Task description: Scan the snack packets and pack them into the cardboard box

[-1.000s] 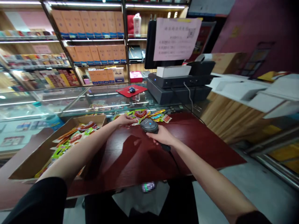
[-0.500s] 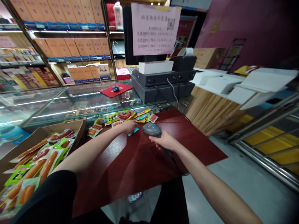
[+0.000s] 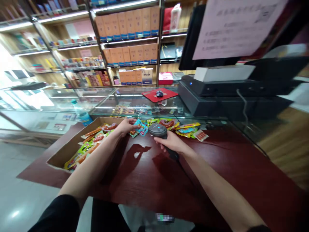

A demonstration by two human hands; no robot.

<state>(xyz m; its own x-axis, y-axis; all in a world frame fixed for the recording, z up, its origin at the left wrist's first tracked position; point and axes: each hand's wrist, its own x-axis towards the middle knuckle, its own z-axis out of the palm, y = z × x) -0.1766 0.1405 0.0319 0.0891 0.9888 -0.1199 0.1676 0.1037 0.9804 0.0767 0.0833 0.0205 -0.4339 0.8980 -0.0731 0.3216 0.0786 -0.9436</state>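
Observation:
Between the thumb and fingers of my left hand (image 3: 127,126) is a small blue snack packet (image 3: 141,127), lifted above the dark red tabletop (image 3: 135,180). My right hand (image 3: 174,141) is wrapped round the handle of a grey barcode scanner (image 3: 157,130), whose head points toward the packet. Behind the scanner lies a row of snack packets, among them a sausage packet (image 3: 167,123) and a pile of yellow and blue packets (image 3: 187,129). To the left, partly behind my left forearm, a cardboard box (image 3: 59,157) holds several packaged sausages (image 3: 90,150).
A glass display counter (image 3: 127,96) runs along the back, with a mouse (image 3: 159,93) on a red mat (image 3: 170,93). At right stand a monitor with a paper sign (image 3: 231,32) and a black cash drawer (image 3: 231,104). The scanner's cable trails across the tabletop.
My view has turned left. My left hand, earlier down at the blue packet on the table, now holds it raised nearer the box. The scanner stays in my right hand.

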